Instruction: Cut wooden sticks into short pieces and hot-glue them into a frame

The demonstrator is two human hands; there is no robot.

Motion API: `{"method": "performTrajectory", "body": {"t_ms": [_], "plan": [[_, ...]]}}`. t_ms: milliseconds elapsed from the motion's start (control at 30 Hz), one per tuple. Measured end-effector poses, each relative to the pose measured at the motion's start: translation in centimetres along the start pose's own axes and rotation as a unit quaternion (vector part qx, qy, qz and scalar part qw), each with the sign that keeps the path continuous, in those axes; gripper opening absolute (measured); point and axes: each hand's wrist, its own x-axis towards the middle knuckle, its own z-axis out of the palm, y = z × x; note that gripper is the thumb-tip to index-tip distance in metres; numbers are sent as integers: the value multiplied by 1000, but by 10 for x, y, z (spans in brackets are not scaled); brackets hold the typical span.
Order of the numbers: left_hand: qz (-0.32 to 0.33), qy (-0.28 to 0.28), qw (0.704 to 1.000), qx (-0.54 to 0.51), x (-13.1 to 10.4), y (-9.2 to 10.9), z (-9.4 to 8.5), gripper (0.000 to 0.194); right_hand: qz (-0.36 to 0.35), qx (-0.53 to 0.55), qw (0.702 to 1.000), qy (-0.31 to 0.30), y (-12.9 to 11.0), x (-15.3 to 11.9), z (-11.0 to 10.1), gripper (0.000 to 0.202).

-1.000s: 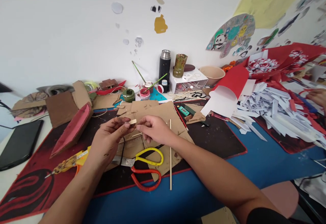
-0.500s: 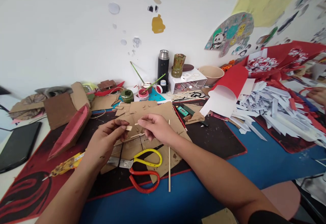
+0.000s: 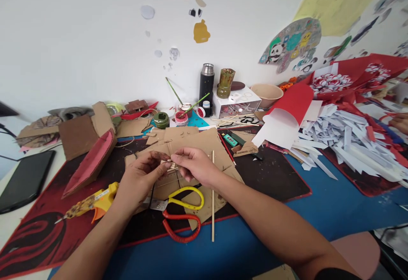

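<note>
Small pale wooden sticks [image 3: 167,163] lie between the fingers of my left hand [image 3: 147,170], which pinches them. My right hand [image 3: 193,165] meets it from the right, thumb and fingertips pressed together at the sticks; what it grips is too small to make out. Beneath both hands lie brown cardboard sheets [image 3: 207,140]. Scissors [image 3: 186,205] with one yellow and one red handle rest just below the hands. A long thin wooden stick [image 3: 213,212] lies upright in view beside them. The yellow glue gun [image 3: 92,203] sits left of my left forearm.
A pink-lined cardboard boat shape [image 3: 91,163] and a black tablet [image 3: 27,180] are on the left. Paint jars [image 3: 161,120], a thermos [image 3: 207,85] and a white box [image 3: 236,101] stand behind. White paper strips [image 3: 344,133] pile up at right, near another person's hand [image 3: 400,123].
My two hands have come together, the right fingertips now touching the sticks at my left fingers. The view has shifted slightly, and more of the glue gun shows.
</note>
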Motion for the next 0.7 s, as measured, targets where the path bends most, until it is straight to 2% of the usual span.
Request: {"method": "performTrajectory", "body": {"t_ms": [267, 433, 700], "plan": [[9, 8, 1000, -16, 0, -2, -4, 39, 16, -5, 1000, -12, -2, -4, 1, 33], [-29, -24, 998, -58, 4, -6, -8, 40, 3, -17, 999, -35, -4, -3, -3, 24], [-86, -20, 990, -112, 2, -1, 0, 46, 1, -45, 998, -43, -3, -3, -3, 35]]}}
